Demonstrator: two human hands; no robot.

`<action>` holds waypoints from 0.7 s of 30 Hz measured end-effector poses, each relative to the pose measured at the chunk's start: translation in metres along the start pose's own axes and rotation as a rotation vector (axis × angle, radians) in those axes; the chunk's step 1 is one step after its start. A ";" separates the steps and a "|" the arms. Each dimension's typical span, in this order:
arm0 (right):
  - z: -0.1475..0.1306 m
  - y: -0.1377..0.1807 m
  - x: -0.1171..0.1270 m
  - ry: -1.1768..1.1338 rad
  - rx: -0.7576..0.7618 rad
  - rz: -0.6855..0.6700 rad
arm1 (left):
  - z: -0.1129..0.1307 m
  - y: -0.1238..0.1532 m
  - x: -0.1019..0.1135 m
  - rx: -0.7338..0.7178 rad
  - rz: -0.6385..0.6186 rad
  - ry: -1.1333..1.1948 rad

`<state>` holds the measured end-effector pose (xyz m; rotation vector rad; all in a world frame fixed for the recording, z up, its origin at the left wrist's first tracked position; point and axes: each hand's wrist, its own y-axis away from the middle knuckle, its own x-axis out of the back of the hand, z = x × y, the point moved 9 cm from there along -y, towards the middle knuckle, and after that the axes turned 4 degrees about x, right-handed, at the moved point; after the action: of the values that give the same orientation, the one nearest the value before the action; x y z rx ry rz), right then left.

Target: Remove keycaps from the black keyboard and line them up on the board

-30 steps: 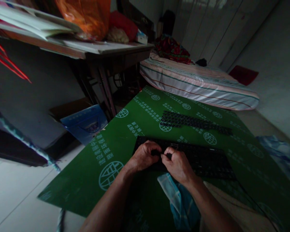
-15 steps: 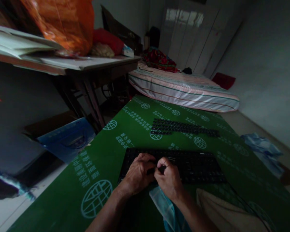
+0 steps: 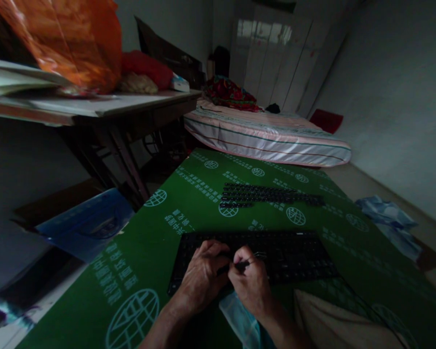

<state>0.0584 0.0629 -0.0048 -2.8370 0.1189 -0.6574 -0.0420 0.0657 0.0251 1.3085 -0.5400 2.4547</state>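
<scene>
A black keyboard (image 3: 294, 257) lies on the green table, its cable leading off to the right. My left hand (image 3: 205, 271) rests on the keyboard's left half, its fingers bent and its thumb near the front edge, gripping it. Beside it my right hand (image 3: 250, 281) is closed in a pinch low over the keys. A small dark thing shows between the right thumb and forefinger, too dim to name. Beyond the keyboard, rows of loose black keycaps (image 3: 265, 194) lie on the table. A blue-green cloth or bag (image 3: 240, 315) is under my right wrist.
The green table top (image 3: 189, 184) carries printed globes and lettering. A beige cloth (image 3: 334, 317) lies at its front right. To the left are a desk (image 3: 131, 104) with an orange bag (image 3: 80, 43) and a blue bag (image 3: 90, 218). A bed (image 3: 269, 140) stands behind.
The view has shifted slightly, so the background sits further left and the keyboard a little lower. Both hands stay at the same part of the keyboard; the right is still pinched.
</scene>
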 end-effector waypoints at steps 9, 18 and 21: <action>0.007 -0.003 0.000 -0.319 -0.102 -0.028 | 0.001 -0.002 0.006 -0.012 0.084 0.066; 0.008 -0.002 -0.001 -0.477 -0.125 -0.169 | -0.011 0.002 0.009 0.098 0.152 0.159; 0.006 -0.003 -0.001 -0.484 -0.092 -0.194 | -0.015 0.001 0.008 0.127 0.123 0.193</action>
<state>0.0607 0.0670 -0.0096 -3.0264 -0.2145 0.0185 -0.0574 0.0725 0.0236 1.0964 -0.4335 2.7196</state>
